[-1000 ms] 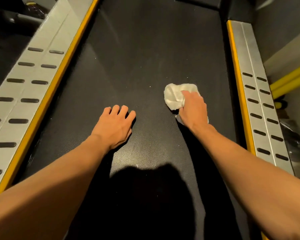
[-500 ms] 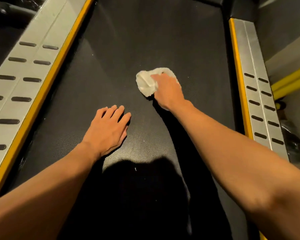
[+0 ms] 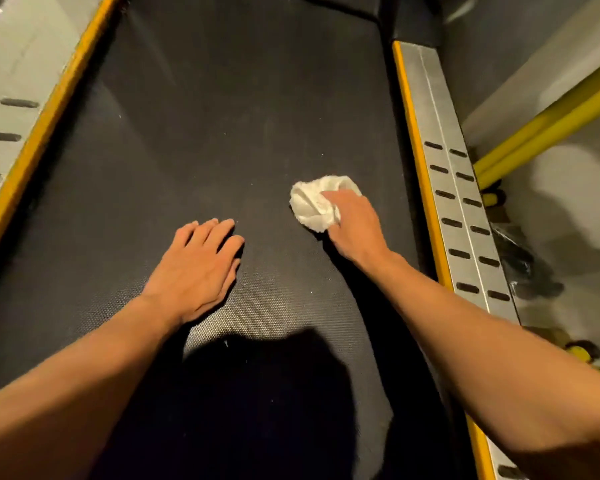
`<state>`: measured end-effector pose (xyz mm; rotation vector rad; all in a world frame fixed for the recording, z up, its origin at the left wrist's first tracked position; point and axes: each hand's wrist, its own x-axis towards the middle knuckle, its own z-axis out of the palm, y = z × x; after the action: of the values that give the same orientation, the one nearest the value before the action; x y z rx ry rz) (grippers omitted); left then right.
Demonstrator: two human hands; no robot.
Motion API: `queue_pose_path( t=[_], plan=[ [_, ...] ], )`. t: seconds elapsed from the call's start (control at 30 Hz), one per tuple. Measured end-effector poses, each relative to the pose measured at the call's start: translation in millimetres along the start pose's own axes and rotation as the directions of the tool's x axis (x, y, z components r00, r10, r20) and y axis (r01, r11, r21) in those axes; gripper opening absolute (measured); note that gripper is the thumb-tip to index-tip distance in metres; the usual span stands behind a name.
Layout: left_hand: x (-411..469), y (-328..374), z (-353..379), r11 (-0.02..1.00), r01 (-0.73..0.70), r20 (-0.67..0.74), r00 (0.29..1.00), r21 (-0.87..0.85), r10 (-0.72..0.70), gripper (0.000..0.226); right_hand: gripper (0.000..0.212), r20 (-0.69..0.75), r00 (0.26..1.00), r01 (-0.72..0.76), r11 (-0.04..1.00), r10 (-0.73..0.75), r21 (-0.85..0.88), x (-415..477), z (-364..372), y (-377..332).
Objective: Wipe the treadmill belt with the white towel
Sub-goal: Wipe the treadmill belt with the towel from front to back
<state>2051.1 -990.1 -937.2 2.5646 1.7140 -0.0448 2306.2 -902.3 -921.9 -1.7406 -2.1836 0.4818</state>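
Head view: my right hand (image 3: 355,230) clutched the crumpled white towel (image 3: 312,206) on the treadmill belt (image 3: 222,116), right of centre; my left hand (image 3: 198,268) lay flat, fingers straight. Slotted rails (image 3: 444,168) flanked the belt.

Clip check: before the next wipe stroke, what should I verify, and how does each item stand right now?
1. Right hand grips the bunched towel: ok.
2. Towel lies on the belt: ok.
3. Left hand rests flat on the belt, apart from the towel: ok.
4. Towel is clear of the right rail: ok.
5. Belt is free of specks: not ok, pale specks lie beyond the hands.
6. Belt is at a standstill: cannot tell.
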Motion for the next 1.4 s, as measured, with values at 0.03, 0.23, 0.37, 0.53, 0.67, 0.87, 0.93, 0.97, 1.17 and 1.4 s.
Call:
queue_pose_path(
  t=[0.03,0.23,0.37,0.53,0.67,0.87,0.93,0.97,1.17,1.4],
  plan=[
    [5,6,1,1.0,-0.015,-0.008,1.0,-0.006,0.015,0.048,0.038,0.038,0.997,0.067,0.998,-0.067,0.011,-23,14,-6],
    [22,31,3,0.999,-0.041,-0.021,0.999,-0.034,0.04,0.051,0.056,0.166,0.961,0.228,0.973,-0.221,-0.023,-73,11,20],
    [23,39,3,0.995,-0.099,0.042,0.994,0.023,0.098,0.051,0.051,-0.065,0.986,-0.162,0.982,0.156,-0.102,-22,-20,56],
    [25,39,-3,0.994,-0.104,0.061,0.993,0.042,0.101,0.05,0.058,0.211,0.912,0.375,0.923,-0.352,-0.08,-106,9,26],
    [26,45,1,0.995,-0.091,0.071,0.994,0.045,0.088,0.041,0.061,0.168,0.958,0.256,0.957,-0.233,-0.133,-75,-10,52],
    [31,45,-8,0.995,-0.086,0.06,0.995,0.045,0.084,0.032,0.06,0.005,1.0,0.02,0.977,-0.02,-0.211,-64,-13,53],
    [31,45,-6,0.995,-0.083,0.069,0.994,0.048,0.08,0.033,0.067,0.124,0.943,0.322,0.94,-0.308,-0.114,-118,0,46],
    [30,45,-4,0.995,-0.083,0.073,0.994,0.059,0.078,0.034,0.067,0.175,0.895,0.426,0.902,-0.41,-0.069,-137,1,45],
    [28,48,-2,0.994,-0.066,0.121,0.991,0.084,0.055,0.038,0.061,-0.023,0.999,-0.035,0.983,0.031,-0.181,-66,-17,78],
    [24,48,-7,0.999,-0.052,0.119,0.992,0.011,0.05,0.045,0.063,0.078,0.996,0.041,0.994,-0.033,-0.102,-140,17,17]
  ],
)
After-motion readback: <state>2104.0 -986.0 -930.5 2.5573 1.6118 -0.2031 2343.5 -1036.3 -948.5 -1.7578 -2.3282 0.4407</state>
